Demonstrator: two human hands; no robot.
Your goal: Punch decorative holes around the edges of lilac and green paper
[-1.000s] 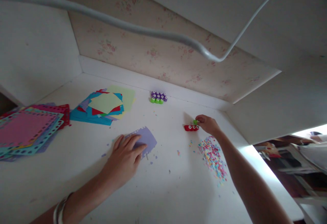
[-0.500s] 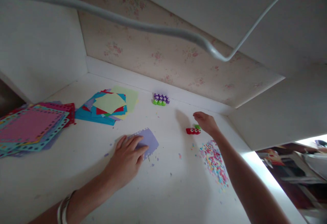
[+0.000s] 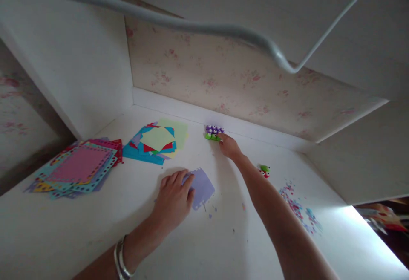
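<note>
My left hand (image 3: 174, 197) lies flat with fingers spread on a lilac paper square (image 3: 202, 186) whose edge is punched with notches. My right hand (image 3: 229, 146) is stretched far forward to a cluster of small purple and green paper punches (image 3: 213, 132) by the back wall, its fingertips touching the green ones; whether it grips one I cannot make out. A red and a green punch (image 3: 264, 170) lie on the white desk (image 3: 96, 220), partly hidden behind my right forearm.
A fan of plain coloured paper squares (image 3: 155, 142) lies left of the punches. A stack of punched sheets (image 3: 78, 167) sits at the far left edge. Confetti scraps (image 3: 300, 209) are scattered at the right. A grey cable (image 3: 179, 22) hangs across the top.
My right hand left the red and green punches and reached left and forward to the purple and green cluster. The view shifted; my left hand stayed on the lilac paper.
</note>
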